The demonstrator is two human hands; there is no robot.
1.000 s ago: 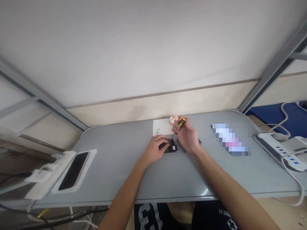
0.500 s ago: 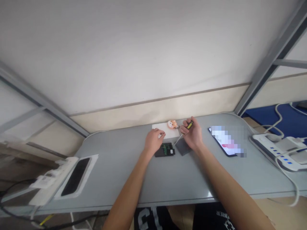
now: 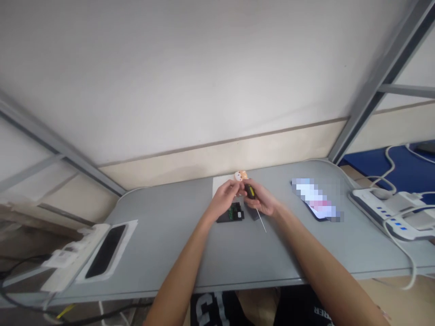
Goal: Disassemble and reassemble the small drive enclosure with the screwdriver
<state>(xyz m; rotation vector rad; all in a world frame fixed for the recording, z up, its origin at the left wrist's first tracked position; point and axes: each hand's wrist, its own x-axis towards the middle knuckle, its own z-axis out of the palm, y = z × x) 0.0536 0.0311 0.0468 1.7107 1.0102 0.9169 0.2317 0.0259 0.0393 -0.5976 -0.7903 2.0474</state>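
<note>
My right hand is closed round a screwdriver with a black and yellow handle; its thin shaft points down toward the table's front edge. The fingers of my left hand are pinched together and meet my right fingertips; whatever they hold is too small to make out. Below my left hand lies a black device with a green circuit board. A dark flat piece rests beside it, partly under my right hand. Behind the hands are an orange and white animal-face figure and a white sheet.
On the grey table, a lit phone lies to the right, near a white power strip with cables. At the left are a dark phone on a white sheet and another power strip. A wall stands behind.
My right hand has moved left to meet my left hand, and the screwdriver has turned so that its shaft points down and right, away from the circuit board. The view has shifted slightly.
</note>
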